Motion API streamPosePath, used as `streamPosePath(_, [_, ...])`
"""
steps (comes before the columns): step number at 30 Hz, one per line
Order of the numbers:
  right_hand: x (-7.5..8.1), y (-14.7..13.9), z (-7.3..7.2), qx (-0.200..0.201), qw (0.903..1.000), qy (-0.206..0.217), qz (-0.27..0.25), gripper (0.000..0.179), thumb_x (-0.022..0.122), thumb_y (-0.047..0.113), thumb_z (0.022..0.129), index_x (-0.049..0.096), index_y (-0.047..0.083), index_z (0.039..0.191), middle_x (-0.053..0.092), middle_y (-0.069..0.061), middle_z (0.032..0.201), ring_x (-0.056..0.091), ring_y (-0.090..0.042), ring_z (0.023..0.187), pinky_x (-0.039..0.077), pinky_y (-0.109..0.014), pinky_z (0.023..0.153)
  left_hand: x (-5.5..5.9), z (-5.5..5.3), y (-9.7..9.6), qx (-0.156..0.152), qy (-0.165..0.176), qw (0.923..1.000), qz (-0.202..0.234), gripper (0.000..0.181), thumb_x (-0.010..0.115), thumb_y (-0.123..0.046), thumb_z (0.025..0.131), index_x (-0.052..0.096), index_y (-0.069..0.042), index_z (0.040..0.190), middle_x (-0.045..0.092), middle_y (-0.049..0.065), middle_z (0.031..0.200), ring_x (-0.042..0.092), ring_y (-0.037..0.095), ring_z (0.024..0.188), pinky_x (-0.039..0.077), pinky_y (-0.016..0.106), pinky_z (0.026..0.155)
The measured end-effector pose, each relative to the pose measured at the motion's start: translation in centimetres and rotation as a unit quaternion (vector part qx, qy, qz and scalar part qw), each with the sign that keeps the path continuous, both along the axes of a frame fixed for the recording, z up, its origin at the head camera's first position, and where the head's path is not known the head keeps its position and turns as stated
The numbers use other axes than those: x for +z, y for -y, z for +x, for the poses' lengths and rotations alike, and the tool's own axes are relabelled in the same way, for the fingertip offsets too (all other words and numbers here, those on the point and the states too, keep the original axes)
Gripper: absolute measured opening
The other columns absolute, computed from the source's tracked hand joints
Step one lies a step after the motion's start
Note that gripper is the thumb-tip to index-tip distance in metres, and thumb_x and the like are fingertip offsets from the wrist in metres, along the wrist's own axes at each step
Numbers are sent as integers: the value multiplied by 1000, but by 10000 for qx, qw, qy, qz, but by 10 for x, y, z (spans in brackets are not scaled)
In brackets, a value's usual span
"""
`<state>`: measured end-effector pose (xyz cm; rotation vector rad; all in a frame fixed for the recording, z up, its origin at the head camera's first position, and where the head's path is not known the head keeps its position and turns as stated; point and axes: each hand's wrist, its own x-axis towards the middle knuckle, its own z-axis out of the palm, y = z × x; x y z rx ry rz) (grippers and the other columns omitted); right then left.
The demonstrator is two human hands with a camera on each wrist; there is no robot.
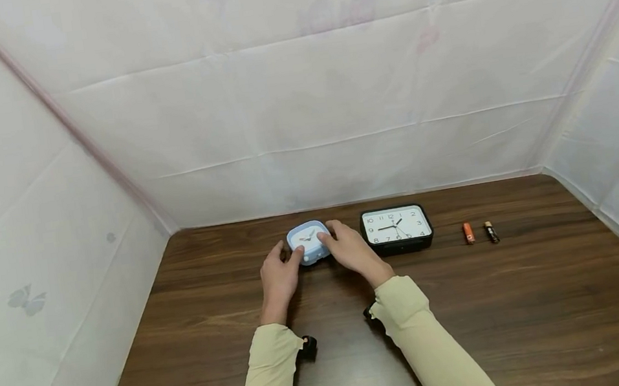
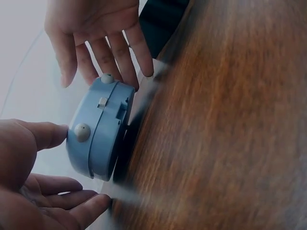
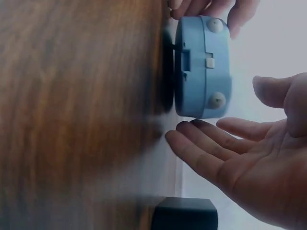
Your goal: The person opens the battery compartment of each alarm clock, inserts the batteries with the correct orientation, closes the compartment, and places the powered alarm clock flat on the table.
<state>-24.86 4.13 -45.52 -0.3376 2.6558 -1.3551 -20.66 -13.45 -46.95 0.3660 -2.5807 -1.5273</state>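
Observation:
A small light-blue alarm clock (image 1: 309, 243) with a white face lies face up on the wooden table, between both hands. Pale round knobs and a small switch show on its near side in the left wrist view. My left hand (image 1: 280, 279) is at its left, the thumb touching the front rim and the fingers loosely extended beside it. On the other side is my right hand (image 1: 349, 248), its fingers nearly straight along the clock's edge and its thumb raised off it in the right wrist view.
To the right, a black rectangular clock (image 1: 397, 228) lies face up on the table (image 1: 343, 358). Further right are an orange battery (image 1: 469, 233) and a black battery with a gold end (image 1: 491, 232). White sheeting (image 1: 299, 116) walls the back and sides.

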Motion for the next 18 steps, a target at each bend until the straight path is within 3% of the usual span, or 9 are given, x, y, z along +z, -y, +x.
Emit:
streamPosePath(11, [-3,1,0,-29,9997,-238,81,47,55,18,112,50,-5,152,55,-24,151,51,-37,141,42,-52,114,1,0,1,-161,-49,9999,-32,64,71,-26,100,53,6,152,60,27,145,58,39,135,48,50,110])
streamPosePath(18, [-5,2,1,-109,9996,-228,85,44,60,18,110,52,-3,147,62,-22,140,61,-34,127,50,-49,105,-1,0,2,-267,-87,9995,139,66,76,-18,97,51,8,152,60,28,143,62,38,131,52,47,106])
